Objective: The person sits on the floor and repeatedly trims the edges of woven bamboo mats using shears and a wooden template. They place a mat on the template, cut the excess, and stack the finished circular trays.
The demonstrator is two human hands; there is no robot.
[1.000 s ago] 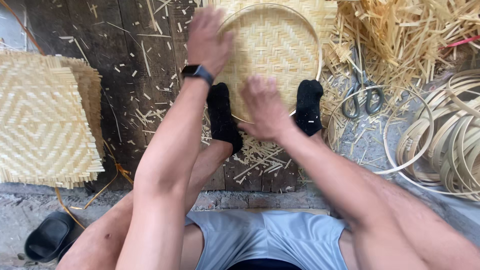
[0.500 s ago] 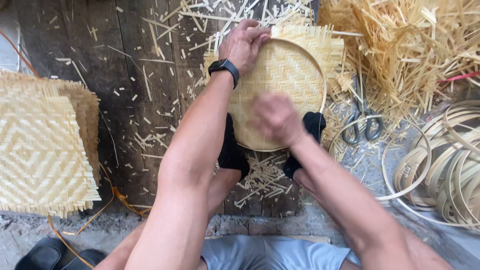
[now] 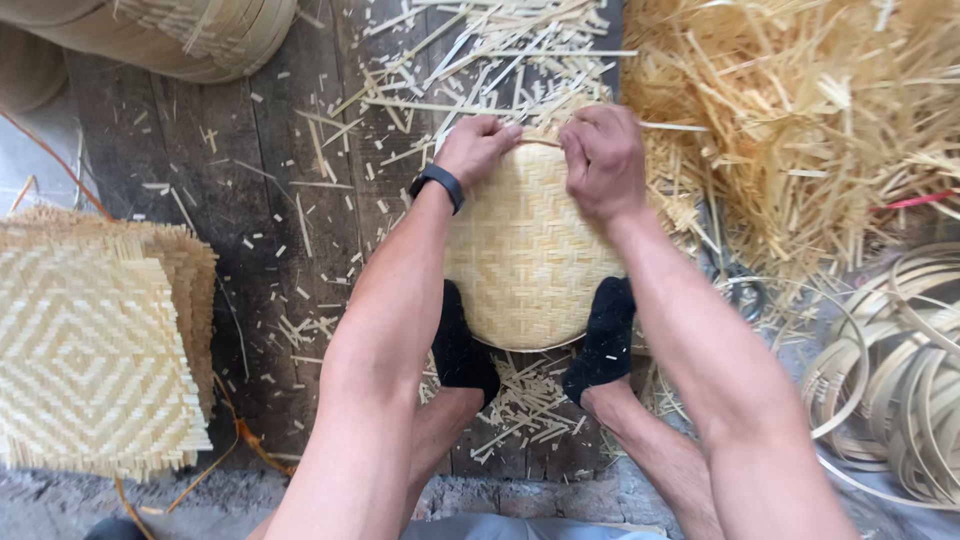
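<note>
Head view: left hand and right hand, arms outstretched, both gripping woven bamboo tray far rim.

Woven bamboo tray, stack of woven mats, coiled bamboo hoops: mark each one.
Woven bamboo tray (image 3: 525,260), head view, on its bare woven middle.
Stack of woven mats (image 3: 90,350), head view, on the top mat's diamond pattern.
Coiled bamboo hoops (image 3: 905,390), head view, on the bundled strips.

Even diffuse daylight, no hard shadows. Soft shade only under forearms and around black socks. Bamboo strip pile top right bright, near washed out. Dark floor planks hold detail. Centre sharp; slight motion blur on hoops right edge. Mild wide-angle stretch at corners.
</note>
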